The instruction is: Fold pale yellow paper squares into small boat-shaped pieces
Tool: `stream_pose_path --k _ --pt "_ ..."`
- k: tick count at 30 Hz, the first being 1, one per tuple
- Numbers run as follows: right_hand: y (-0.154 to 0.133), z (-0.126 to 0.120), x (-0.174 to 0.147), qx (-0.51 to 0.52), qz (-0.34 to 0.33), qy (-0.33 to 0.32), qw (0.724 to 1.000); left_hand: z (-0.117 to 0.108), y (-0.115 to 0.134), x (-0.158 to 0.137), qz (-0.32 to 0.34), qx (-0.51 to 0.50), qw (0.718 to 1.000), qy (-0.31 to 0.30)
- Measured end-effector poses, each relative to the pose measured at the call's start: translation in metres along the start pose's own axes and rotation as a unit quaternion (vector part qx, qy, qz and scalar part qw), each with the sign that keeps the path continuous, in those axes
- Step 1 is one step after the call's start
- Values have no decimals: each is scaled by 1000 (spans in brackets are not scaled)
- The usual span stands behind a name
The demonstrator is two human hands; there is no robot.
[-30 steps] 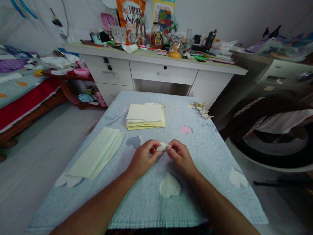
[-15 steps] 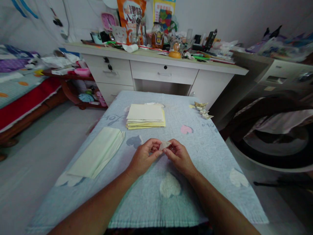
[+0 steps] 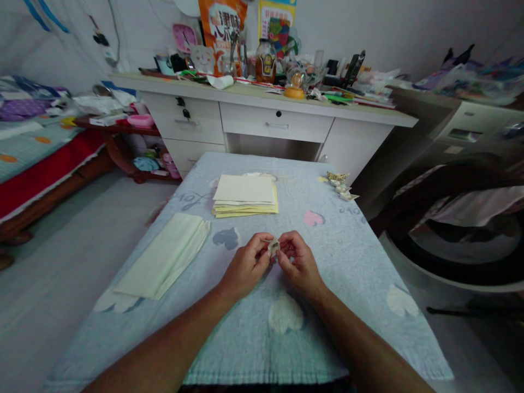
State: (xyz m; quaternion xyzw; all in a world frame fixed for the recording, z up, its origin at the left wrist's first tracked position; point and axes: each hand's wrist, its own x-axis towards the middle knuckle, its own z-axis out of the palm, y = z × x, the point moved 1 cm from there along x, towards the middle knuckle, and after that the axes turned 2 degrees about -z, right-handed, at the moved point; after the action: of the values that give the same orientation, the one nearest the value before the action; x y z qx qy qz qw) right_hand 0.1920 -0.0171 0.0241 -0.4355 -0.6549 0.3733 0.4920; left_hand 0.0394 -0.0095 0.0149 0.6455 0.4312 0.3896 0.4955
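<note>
Cloth-covered surface (image 3: 352, 311): it spreads in front of you, pale blue with printed hearts, and carries all the paper around your hands
Pale green paper (image 3: 161, 256): a long folded bundle lying flat to your left, untouched by either hand
Cream and yellow stack (image 3: 245, 188): flat sheets piled beyond your hands, the top one smooth and unfolded, so by the look of it plenty of material is left
Left hand (image 3: 244, 265): your thumb and fingers pinch the near-left side of the small piece
Right hand (image 3: 303, 265): your fingers curl in from the other side, the thumb against the piece's right edge, so both hands share the grip
Pointed paper shapes (image 3: 343, 189): a small cluster near the far right corner, one of them dark-patterned; these look finished, though their exact number is hard to tell
Small folded piece (image 3: 274, 247): between your fingertips, around the middle of the surface, with a hollow facing up; it seems well past flat sheet, but its final shaping looks unfinished
</note>
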Motion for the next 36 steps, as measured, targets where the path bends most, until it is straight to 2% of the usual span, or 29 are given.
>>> stream_pose_path --k 3,6,11,17,23,28,30,36 --pt "-2 0 1 -46 -47 0 998 1 -1 1 -23 -33 999 2" --pt "-3 -1 2 -56 -77 -5 995 1 -1 4 -49 -127 991 -3" --pt "-2 -3 2 -76 -98 -13 992 -1 1 7 -99 -262 960 12" --pt "4 -4 1 -103 -123 -15 987 -6 -1 5 -144 -352 925 -16" --pt "1 -6 0 -70 -108 -32 991 -3 -7 7 -133 -308 942 -19" --pt "3 -7 1 27 28 -22 999 -4 -9 7 -91 -248 964 -9" --pt "5 -5 2 54 56 -38 996 -5 -9 6 -84 -222 971 -9" --pt "10 -3 3 61 63 -60 994 -5 -11 3 -78 -116 990 4"
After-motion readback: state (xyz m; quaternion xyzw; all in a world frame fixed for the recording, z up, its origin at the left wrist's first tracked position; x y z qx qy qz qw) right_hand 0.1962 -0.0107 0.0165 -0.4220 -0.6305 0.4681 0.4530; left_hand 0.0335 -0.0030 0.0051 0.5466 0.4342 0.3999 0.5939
